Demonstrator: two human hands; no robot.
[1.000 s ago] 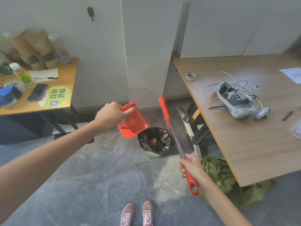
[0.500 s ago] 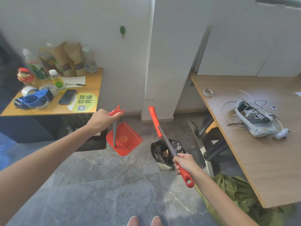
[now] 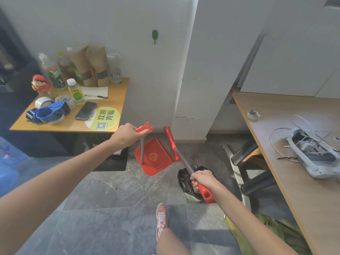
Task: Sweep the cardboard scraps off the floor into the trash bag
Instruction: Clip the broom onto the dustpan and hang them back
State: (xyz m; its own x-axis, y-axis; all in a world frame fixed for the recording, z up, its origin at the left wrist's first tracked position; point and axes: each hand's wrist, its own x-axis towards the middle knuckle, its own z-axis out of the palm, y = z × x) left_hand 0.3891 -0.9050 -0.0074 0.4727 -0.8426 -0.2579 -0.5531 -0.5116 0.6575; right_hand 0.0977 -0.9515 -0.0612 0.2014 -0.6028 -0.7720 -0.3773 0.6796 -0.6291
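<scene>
The left hand (image 3: 127,135) is holding the red dustpan (image 3: 154,158) by the top of its handle, fingers curled tight around it. The pan is hanging above the grey floor (image 3: 110,208). The right hand (image 3: 202,179) is wrapping its fingers around the red grip of the broom (image 3: 181,159), with the brush end pointing up toward 12 o'clock. The black trash bag (image 3: 184,179) is sitting at about 3 o'clock from the dustpan, just under the right hand. No cardboard scraps are showing on the floor here. It looks like the sweeping is nearly over, so the good way is keeping the pan level and carrying both tools slowly, away from the bag.
</scene>
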